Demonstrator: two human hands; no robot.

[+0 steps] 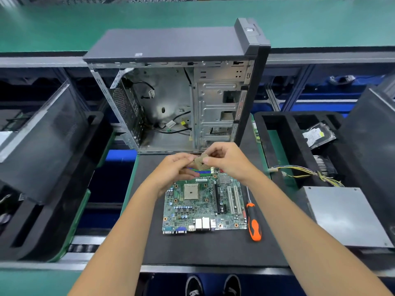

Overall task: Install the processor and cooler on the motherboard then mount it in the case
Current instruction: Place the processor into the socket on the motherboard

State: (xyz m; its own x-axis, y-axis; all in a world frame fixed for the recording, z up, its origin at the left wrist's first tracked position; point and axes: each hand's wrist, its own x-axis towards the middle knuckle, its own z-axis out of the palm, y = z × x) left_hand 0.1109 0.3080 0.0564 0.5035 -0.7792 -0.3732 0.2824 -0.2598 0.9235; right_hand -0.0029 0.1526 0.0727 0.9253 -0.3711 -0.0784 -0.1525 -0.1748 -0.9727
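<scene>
A green motherboard (pixel 205 206) lies flat on the black mat, its beige square socket (pixel 191 191) bare. Above the board's far edge, my left hand (pixel 174 169) and my right hand (pixel 229 160) pinch a small square processor (pixel 199 163) between their fingertips, its gold pin side tilted toward me. Behind them the open grey computer case (pixel 177 99) stands upright with its side panel off and loose cables inside. No cooler is clearly visible.
An orange-and-black screwdriver (pixel 253 221) lies right of the board. A power supply (pixel 346 216) with a yellow cable bundle (pixel 303 170) and a hard drive (pixel 319 135) sit in the black foam tray at right. A dark case panel (pixel 42 142) leans at left.
</scene>
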